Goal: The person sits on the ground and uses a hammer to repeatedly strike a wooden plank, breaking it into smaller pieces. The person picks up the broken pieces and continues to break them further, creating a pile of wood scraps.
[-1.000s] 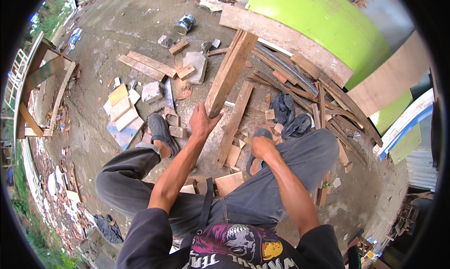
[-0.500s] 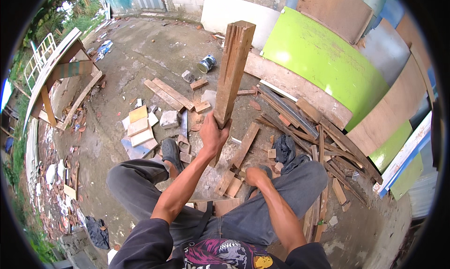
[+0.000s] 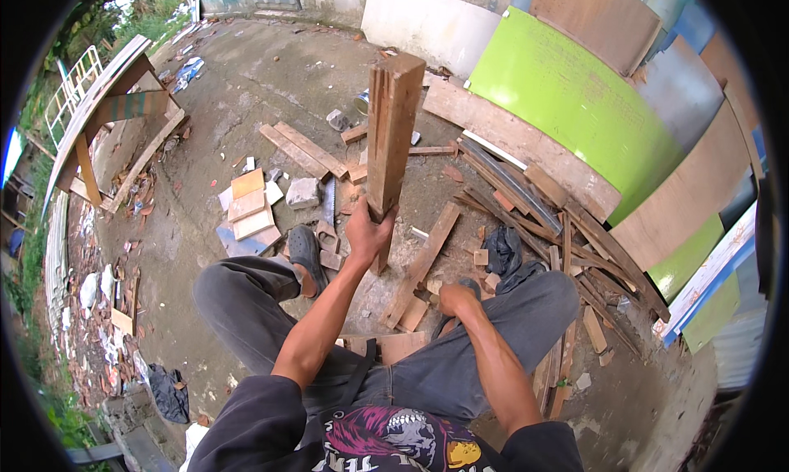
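My left hand (image 3: 369,232) is wrapped round the lower part of a thick wooden post (image 3: 393,131), held upright with a long groove down one side. The post's lower end reaches down near the ground. My right hand (image 3: 459,300) is closed beside my right foot; a small dark end juts out on its left, and what it grips is mostly hidden. Just left of that hand, a plank (image 3: 423,262) slants over a short wood block (image 3: 412,314). Near my left shoe lies a handsaw (image 3: 328,235) with a wooden handle.
Loose boards (image 3: 302,150) and a grey stone block (image 3: 304,193) lie ahead. Small wood pieces (image 3: 251,213) are stacked left of the stone. On the right are a black plastic bag (image 3: 503,250), a pile of long strips (image 3: 592,262) and a leaning green panel (image 3: 567,102).
The post has shifted left and lower in view, now standing more upright, with my left hand still round it. My right hand stays closed in nearly the same place.
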The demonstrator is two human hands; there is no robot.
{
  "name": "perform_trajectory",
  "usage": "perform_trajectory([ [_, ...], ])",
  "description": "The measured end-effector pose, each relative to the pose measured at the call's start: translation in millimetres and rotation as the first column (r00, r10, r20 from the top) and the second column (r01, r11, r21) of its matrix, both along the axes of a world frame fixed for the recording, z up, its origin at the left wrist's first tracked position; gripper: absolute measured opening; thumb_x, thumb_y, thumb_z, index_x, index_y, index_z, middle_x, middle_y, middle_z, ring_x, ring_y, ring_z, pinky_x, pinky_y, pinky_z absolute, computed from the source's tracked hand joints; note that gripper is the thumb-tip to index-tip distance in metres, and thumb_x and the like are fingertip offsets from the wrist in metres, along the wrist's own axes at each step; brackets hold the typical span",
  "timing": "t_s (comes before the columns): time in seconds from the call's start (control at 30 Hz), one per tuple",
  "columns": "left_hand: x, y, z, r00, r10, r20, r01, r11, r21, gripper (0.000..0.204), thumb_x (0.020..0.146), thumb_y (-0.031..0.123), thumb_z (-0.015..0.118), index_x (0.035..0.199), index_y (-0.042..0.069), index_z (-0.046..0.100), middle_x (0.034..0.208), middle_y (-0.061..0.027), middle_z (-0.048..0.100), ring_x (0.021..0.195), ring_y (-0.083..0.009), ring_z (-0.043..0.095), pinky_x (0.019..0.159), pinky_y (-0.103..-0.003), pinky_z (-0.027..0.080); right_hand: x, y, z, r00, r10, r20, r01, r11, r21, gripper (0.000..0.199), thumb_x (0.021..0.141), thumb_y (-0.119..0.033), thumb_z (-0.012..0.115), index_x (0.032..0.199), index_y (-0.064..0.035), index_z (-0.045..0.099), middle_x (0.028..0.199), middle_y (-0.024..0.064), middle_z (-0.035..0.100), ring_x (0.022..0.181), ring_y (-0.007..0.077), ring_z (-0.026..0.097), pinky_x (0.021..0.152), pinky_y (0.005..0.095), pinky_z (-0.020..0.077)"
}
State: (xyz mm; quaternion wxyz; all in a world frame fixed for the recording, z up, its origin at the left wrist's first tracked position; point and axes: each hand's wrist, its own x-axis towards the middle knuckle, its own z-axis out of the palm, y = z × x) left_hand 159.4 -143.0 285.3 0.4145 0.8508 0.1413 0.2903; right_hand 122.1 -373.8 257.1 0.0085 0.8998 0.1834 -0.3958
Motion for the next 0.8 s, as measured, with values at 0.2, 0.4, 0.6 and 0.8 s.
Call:
perform_trajectory([
  [0.2, -4.6, 59.6, -26.7, 0.981, 0.007, 0.196, 0.045, 0.965, -0.257, 0.040, 0.087, 0.034, 0.073, 0.106, 0.000, 0.061, 0.082, -0.0119, 0.069, 0.068, -0.0174, 0.062, 0.065, -0.033, 0.049, -5.3, 0.6, -3.1, 0.998, 0.052, -0.032, -0.053, 0.998, -0.032, 0.025, 0.081, -0.011, 0.061, 0.101, -0.0018, 0.073, 0.110, 0.0198, 0.069, 0.102, 0.0346, 0.067, 0.083, 0.0448, 0.0546],
  [0.4, -21.3, 110.2, -32.2, 0.921, 0.245, 0.302, -0.113, 0.912, -0.395, 0.037, 0.093, 0.035, 0.067, 0.101, -0.001, 0.061, 0.086, -0.0047, 0.063, 0.075, -0.0131, 0.056, 0.069, -0.029, 0.047, -9.1, -6.9, 1.2, 0.999, -0.047, 0.026, 0.043, 0.992, 0.121, 0.025, 0.083, -0.014, 0.062, 0.100, 0.0001, 0.071, 0.109, 0.0218, 0.068, 0.102, 0.0376, 0.066, 0.085, 0.0445, 0.0534],
  [0.6, -37.6, 149.0, -17.7, 0.794, 0.554, 0.250, -0.284, 0.703, -0.652, 0.054, 0.098, 0.046, 0.055, 0.114, -0.005, 0.057, 0.099, -0.0099, 0.063, 0.087, -0.0174, 0.060, 0.077, -0.032, 0.050, -19.7, -42.1, 45.7, 0.910, -0.400, 0.109, 0.302, 0.819, 0.488, 0.037, 0.086, -0.021, 0.064, 0.115, 0.0016, 0.064, 0.106, 0.0235, 0.068, 0.103, 0.0376, 0.065, 0.089, 0.0420, 0.0502],
  [0.8, -54.3, 157.1, -10.7, 0.722, 0.685, 0.096, -0.313, 0.447, -0.838, 0.072, 0.098, 0.057, 0.040, 0.130, -0.007, 0.049, 0.119, -0.0150, 0.060, 0.101, -0.0298, 0.063, 0.084, -0.041, 0.053, -36.6, -74.6, 74.8, 0.596, -0.794, -0.118, 0.613, 0.355, 0.706, 0.053, 0.089, -0.022, 0.064, 0.134, 0.0030, 0.051, 0.092, 0.0179, 0.069, 0.073, 0.0250, 0.065, 0.067, 0.0338, 0.0504],
])
